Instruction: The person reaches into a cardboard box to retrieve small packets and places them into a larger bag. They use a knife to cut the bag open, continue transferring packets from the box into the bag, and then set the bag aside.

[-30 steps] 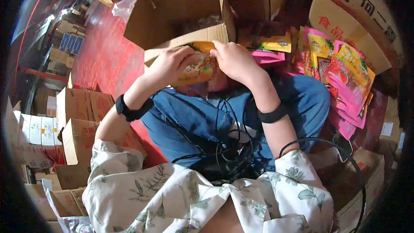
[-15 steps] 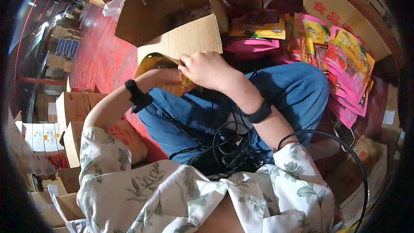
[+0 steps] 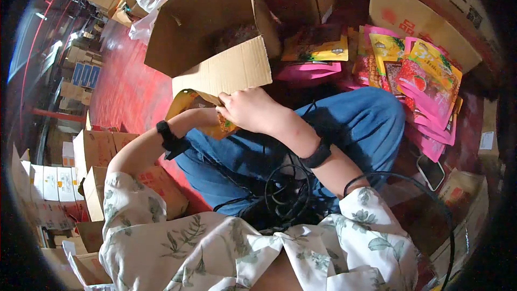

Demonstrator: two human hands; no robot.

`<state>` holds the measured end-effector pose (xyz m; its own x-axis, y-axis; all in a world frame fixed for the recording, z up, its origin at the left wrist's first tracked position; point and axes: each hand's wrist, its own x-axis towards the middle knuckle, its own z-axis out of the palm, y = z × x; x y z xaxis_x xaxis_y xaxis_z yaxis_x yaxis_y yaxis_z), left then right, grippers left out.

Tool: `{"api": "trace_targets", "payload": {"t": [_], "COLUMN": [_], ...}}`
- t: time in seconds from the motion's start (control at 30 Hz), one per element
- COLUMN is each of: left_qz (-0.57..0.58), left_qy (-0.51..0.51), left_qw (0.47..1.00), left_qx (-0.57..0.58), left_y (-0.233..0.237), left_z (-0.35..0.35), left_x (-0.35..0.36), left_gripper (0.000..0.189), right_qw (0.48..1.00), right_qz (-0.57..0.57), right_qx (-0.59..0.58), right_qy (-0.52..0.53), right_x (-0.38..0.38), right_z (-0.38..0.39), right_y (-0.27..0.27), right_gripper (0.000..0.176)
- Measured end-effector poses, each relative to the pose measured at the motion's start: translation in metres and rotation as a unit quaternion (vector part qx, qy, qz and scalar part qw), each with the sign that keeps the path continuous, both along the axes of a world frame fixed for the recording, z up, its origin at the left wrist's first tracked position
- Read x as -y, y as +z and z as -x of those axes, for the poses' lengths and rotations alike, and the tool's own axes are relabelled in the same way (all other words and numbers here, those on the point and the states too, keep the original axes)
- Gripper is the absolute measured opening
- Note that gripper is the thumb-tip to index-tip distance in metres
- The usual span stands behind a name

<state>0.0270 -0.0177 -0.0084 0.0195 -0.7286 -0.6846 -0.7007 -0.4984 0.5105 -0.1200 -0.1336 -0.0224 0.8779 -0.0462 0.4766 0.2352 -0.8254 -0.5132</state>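
A golden-yellow foil pouch (image 3: 183, 100) is held over my crossed legs, in front of an open cardboard box (image 3: 226, 70). My left hand (image 3: 200, 117) reaches into the pouch's mouth, and its fingers are hidden inside. With fingers closed, my right hand (image 3: 249, 109) grips the pouch's right edge. A patch of printed pattern shows on the pouch just below the right fingers.
Pink and yellow food pouches (image 3: 428, 83) lie piled at the right, beside a large printed carton (image 3: 425, 13). Another yellow pouch (image 3: 318, 48) lies behind my knee. A phone (image 3: 431, 172) rests on the floor. Cartons (image 3: 97, 148) stand at the left. A black cable (image 3: 449, 226) loops at my right.
The whole view has shifted slightly, so the box and hands sit lower in it. My left hand is still inside the pouch and my right hand keeps its grip on the edge.
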Motion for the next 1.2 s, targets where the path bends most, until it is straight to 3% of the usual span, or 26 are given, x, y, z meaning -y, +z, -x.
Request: {"api": "trace_targets", "payload": {"t": [0.17, 0.2, 0.3, 0.47, 0.57, 0.63, 0.7, 0.77, 0.87, 0.9, 0.93, 1.03, 1.1, 1.17, 1.2], "left_qz": [0.048, 0.035, 0.077, 0.195, 0.229, 0.379, 0.434, 0.495, 0.454, 0.455, 0.451, 0.448, 0.443, 0.428, 0.403], "left_qy": [0.067, 0.079, 0.030, 0.008, 0.157, 0.225, 0.368, 0.423, 0.432, 0.401, 0.369, 0.285, 0.255, 0.245, 0.284], "left_qw": [0.997, 0.996, 0.996, 0.965, 0.954, 0.888, 0.812, 0.758, 0.778, 0.794, 0.803, 0.782, 0.844, 0.861, 0.849], "left_qx": [-0.002, -0.016, 0.046, 0.177, 0.114, 0.133, 0.130, 0.021, 0.038, -0.044, -0.124, -0.326, -0.161, -0.123, -0.188], "left_y": [0.027, 0.057, 0.047, 0.050, 0.081, 0.104, 0.116, 0.118, 0.123, 0.122, 0.118, 0.091, 0.064, 0.088, 0.076], "left_z": [-0.016, 0.000, -0.004, 0.005, -0.010, -0.027, -0.068, -0.099, -0.099, -0.096, -0.087, -0.053, -0.026, 0.040, 0.046], "left_x": [0.001, 0.007, -0.010, -0.022, -0.017, -0.008, 0.006, 0.022, 0.031, 0.032, 0.028, 0.012, 0.012, 0.009, 0.011], "left_gripper": [0.031, 0.036, 0.037, 0.018, 0.022, 0.026, 0.028, 0.047, 0.066, 0.068, 0.069, 0.058, 0.060, 0.060, 0.060], "right_qw": [0.998, 0.998, 0.997, 0.998, 0.998, 0.997, 0.996, 0.993, 0.993, 0.991, 0.970, 0.908, 0.864, 0.798, 0.747], "right_qz": [0.003, 0.009, -0.011, -0.027, -0.017, -0.022, -0.043, -0.061, -0.099, -0.111, -0.236, -0.396, -0.472, -0.570, -0.594], "right_qx": [-0.060, -0.055, -0.067, -0.049, -0.058, -0.052, -0.065, -0.076, -0.020, -0.006, -0.009, 0.052, 0.114, 0.110, 0.146], "right_qy": [-0.024, -0.022, -0.026, -0.016, -0.032, -0.049, -0.053, -0.058, -0.067, -0.075, -0.063, -0.130, -0.135, -0.162, -0.261], "right_x": [0.019, 0.024, 0.029, 0.028, 0.036, 0.042, 0.046, 0.051, 0.070, 0.076, 0.084, 0.098, 0.105, 0.107, 0.100], "right_z": [-0.001, 0.000, -0.001, 0.000, 0.002, 0.000, -0.001, -0.001, 0.015, 0.020, 0.025, 0.049, 0.056, 0.068, 0.066], "right_y": [0.003, 0.003, 0.001, 0.002, 0.002, -0.003, 0.000, 0.004, 0.022, 0.029, 0.031, 0.058, 0.057, 0.064, 0.067], "right_gripper": [0.023, 0.022, 0.024, 0.028, 0.026, 0.025, 0.022, 0.022, 0.025, 0.026, 0.028, 0.030, 0.027, 0.023, 0.025]}}
